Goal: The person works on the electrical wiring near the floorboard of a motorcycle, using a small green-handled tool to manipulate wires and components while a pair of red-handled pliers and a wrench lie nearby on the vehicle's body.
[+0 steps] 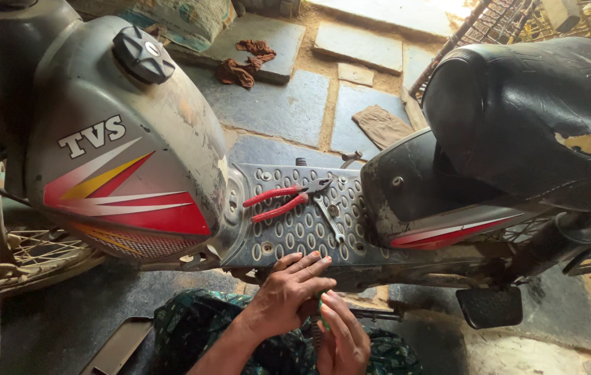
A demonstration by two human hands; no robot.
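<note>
- The left hand (288,292) lies palm down at the near edge of the footboard (275,236), fingers stretched flat and close together, tips pointing toward the board's underside; whether they press on a part beneath cannot be told.
- The right hand (343,337) sits just below and beside the left, touching it, with fingers curled around a small green thing (322,310) of which only a sliver shows between the two hands; what it is cannot be told.
- A dark rod (375,314) runs out to the right from between the hands, under the frame.
- On the footboard, a grey plate with rows of oval holes, lie red-handled pliers (285,199), handles toward the tank, jaws apart.
- A spanner (329,219) lies just beside the pliers, crossing under their head and slanting toward the near edge.
- The grey tank (122,125) with red and yellow stripes and a black cap (143,54) stands to the left of the board.
- The black seat (531,104), torn at one spot, rises on the right; a footrest (490,305) hangs below it.
- A spoked wheel (38,253) shows at lower left.
- On the stone floor (275,104) beyond lie a red rag (247,62) and a brown cloth (382,126), well apart.
</note>
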